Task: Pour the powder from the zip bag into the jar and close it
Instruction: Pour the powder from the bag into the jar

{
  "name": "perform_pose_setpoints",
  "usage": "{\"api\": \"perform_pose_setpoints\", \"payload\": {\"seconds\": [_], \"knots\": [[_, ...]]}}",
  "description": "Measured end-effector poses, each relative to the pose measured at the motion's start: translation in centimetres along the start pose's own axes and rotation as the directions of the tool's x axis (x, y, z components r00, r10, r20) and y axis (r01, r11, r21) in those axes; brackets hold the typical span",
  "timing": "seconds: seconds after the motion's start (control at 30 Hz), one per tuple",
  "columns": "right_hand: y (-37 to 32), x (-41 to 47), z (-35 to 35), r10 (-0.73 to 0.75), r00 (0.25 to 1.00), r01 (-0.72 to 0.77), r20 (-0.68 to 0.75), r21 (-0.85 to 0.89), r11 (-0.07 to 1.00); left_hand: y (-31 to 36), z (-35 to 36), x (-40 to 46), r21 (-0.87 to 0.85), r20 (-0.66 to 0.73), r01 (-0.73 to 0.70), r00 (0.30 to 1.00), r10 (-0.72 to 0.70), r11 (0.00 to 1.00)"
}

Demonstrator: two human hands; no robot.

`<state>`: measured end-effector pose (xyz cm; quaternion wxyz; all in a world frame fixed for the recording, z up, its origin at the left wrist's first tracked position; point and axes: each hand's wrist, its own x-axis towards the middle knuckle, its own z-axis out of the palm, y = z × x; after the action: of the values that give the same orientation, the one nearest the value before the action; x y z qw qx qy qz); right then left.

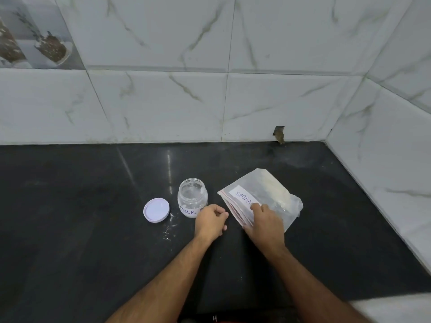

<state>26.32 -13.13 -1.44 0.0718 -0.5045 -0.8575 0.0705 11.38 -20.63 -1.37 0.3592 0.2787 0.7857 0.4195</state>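
Note:
A clear zip bag (268, 194) with pale powder and a white label lies flat on the black counter, right of centre. My right hand (264, 223) rests on its near, zipped edge, fingers pressing on the bag. An open clear jar (192, 198) with a white "MILK" label stands upright just left of the bag. Its white lid (156, 210) lies on the counter to the jar's left. My left hand (211, 221) hovers in front of the jar with fingers curled and nothing in them.
The black counter (81, 206) ends at a marble-tiled wall (163, 101) behind and another on the right (384, 171). A little spilled powder (169, 229) dots the counter near the lid. A small hole (279, 134) sits at the wall's base.

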Motion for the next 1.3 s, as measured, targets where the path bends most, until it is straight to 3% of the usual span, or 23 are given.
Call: {"api": "perform_pose_setpoints", "payload": {"seconds": [0.1, 0.2, 0.43, 0.6, 0.77, 0.87, 0.93, 1.03, 1.17, 1.2, 1.3], "knots": [[0.6, 0.4, -0.8, -0.003, 0.999, 0.006, -0.043, 0.055, 0.998, -0.1, 1.1, -0.1, -0.004, 0.011, 0.096, 0.995, -0.096, 0.995], [1.4, 1.5, -2.5, 0.036, 0.998, -0.029, -0.043, 0.158, 0.987, 1.1, 2.5, -0.2, -0.05, 0.037, 0.104, 0.994, -0.102, 0.993], [2.9, 5.6, -9.8, 0.106, 0.99, -0.073, -0.089, 0.315, 0.946, 7.3, 4.3, -0.5, -0.033, -0.073, -0.039, 0.997, 0.037, 0.999], [5.2, 9.8, -15.3, 0.126, 0.987, -0.086, -0.103, 0.327, 0.941, 14.6, 2.8, 0.8, 0.235, -0.165, -0.257, 0.94, 0.299, 0.938], [7.4, 13.0, -19.5, 0.219, 0.97, -0.162, -0.104, 0.392, 0.905, 20.7, 1.4, 2.0, 0.351, -0.177, -0.286, 0.915, 0.364, 0.891], [8.2, 13.1, -20.2, 0.231, 0.948, -0.106, -0.218, 0.467, 0.878, 22.5, 1.3, 2.0, 0.349, -0.207, -0.32, 0.89, 0.406, 0.881], [8.2, 12.4, -19.4, 0.21, 0.952, -0.087, -0.223, 0.461, 0.883, 22.6, 1.6, 1.7, 0.392, -0.198, -0.301, 0.895, 0.399, 0.869], [8.2, 11.3, -17.6, 0.131, 0.988, -0.092, -0.077, 0.384, 0.919, 21.6, 2.3, 1.2, 0.476, -0.144, -0.24, 0.928, 0.344, 0.846], [8.3, 10.9, -18.2, 0.123, 0.923, 0.053, -0.366, 0.436, 0.898, 21.3, 2.5, 1.4, 0.452, -0.236, -0.257, 0.889, 0.392, 0.854], [8.5, 10.9, -18.4, 0.116, 0.921, 0.057, -0.373, 0.422, 0.905, 21.5, 2.3, 1.3, 0.447, -0.26, -0.258, 0.879, 0.4, 0.856], [9.3, 11.0, -18.3, 0.141, 0.965, -0.034, -0.221, 0.427, 0.904, 21.8, 1.8, 1.0, 0.483, -0.262, -0.214, 0.89, 0.374, 0.849]]}}
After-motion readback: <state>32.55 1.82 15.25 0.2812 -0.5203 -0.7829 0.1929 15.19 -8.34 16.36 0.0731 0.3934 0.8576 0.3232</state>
